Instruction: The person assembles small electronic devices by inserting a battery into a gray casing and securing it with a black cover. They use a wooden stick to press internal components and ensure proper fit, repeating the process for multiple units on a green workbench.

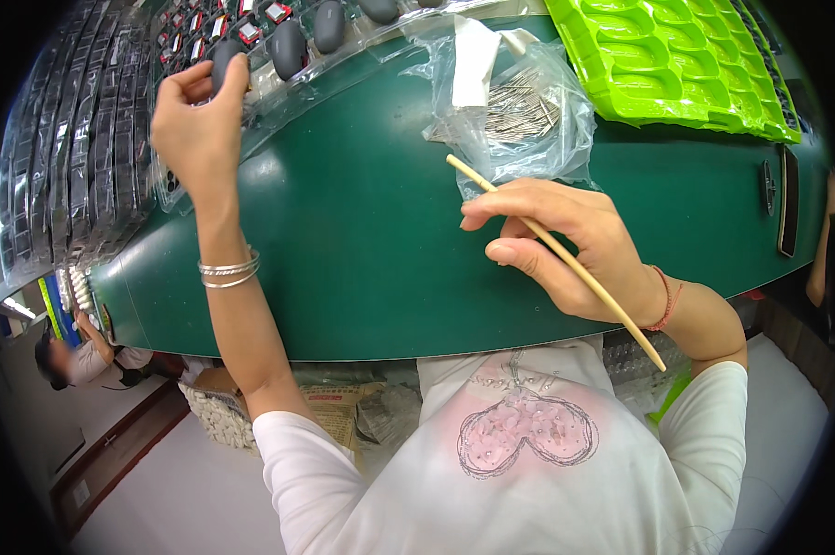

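Note:
My left hand [198, 129] reaches to the far left, thumb and fingers pinched on a dark grey oval shell [223, 65]. It is over a clear plastic tray [267, 91] that holds more dark oval shells [290, 49] and small red, silver and black parts [198, 20]. Right of the middle, my right hand [575, 236] grips a thin wooden stick [612, 301]. The stick slants across the palm, its upper end pointing up and left, apart from the shells. Just beyond that hand lies a clear plastic bag [570, 139] with many thin metal pins [524, 106] and a white paper piece [474, 60].
Stacked black and clear trays [75, 139] stand at the left. A bright green moulded tray [639, 88] occupies the far right of the green table [371, 240]. Near its right edge lie a phone-like dark slab [788, 202] and a small black piece [767, 188]. Another person [89, 356] is at far left.

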Tool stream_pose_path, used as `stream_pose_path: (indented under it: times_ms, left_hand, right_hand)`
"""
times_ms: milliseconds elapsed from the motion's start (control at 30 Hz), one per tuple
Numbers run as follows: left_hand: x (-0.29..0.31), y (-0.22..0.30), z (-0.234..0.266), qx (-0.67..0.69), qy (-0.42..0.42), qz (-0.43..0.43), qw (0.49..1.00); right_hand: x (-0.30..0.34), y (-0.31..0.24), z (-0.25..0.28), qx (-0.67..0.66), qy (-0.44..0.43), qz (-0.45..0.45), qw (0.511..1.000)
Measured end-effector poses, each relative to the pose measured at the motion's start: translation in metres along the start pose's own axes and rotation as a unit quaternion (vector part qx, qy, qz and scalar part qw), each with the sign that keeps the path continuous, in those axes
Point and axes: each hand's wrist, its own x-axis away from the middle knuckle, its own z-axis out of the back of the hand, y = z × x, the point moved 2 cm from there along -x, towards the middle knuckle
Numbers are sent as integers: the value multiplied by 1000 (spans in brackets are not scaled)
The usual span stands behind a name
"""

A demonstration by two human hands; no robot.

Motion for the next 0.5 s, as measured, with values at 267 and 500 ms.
stream_pose_path:
  times_ms: [267, 500]
  left_hand:
    - [10, -18, -14, -159, -1, -95, 983]
    - [4, -52, 5, -311, -61, -30, 948]
  right_hand:
    - [1, -1, 4, 18, 4, 10, 1000]
    - [2, -4, 4, 22, -7, 12, 1000]
